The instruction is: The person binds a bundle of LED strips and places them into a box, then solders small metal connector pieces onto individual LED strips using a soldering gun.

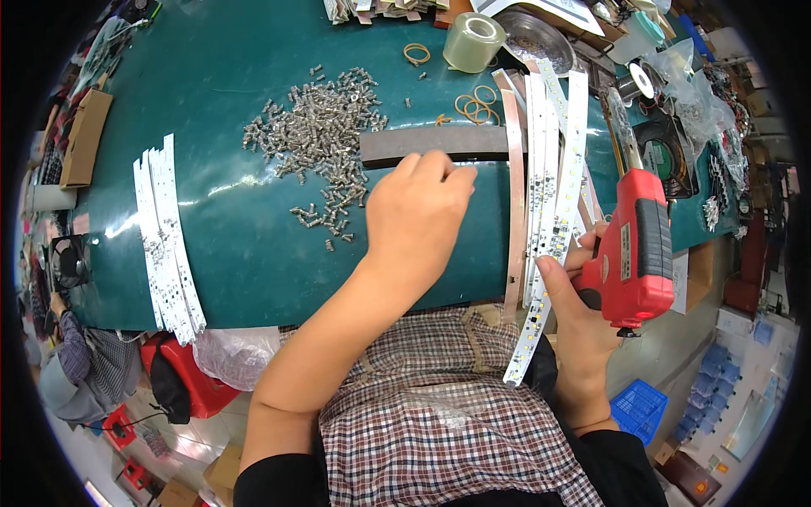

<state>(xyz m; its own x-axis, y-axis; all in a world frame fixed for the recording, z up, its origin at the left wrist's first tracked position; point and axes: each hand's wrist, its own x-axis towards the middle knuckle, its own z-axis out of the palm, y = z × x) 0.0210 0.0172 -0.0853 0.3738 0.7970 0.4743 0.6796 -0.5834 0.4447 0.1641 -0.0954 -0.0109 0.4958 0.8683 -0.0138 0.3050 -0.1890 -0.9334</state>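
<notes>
My left hand (420, 215) is closed, knuckles up, at the near edge of a dark grey-brown bar (439, 145). Its fingertips are hidden, so whatever they pinch does not show. Beyond it spreads a heap of small metal cylindrical parts (325, 118). My right hand (585, 325) has its thumb on a white LED strip (538, 325), gripping it near its lower part. Against that hand's fingers is a red and black soldering gun (632, 270), tip pointing away; whether the hand also grips it I cannot tell. More LED strips (534, 194) lie just beyond.
A stack of white circuit strips (162, 241) lies on the green table (245, 279) at left. At the back are a clear tape roll (473, 42), rubber bands (479, 108) and a metal bowl (541, 40). A small fan (667, 156) stands right. Another person (84, 359) sits at far left.
</notes>
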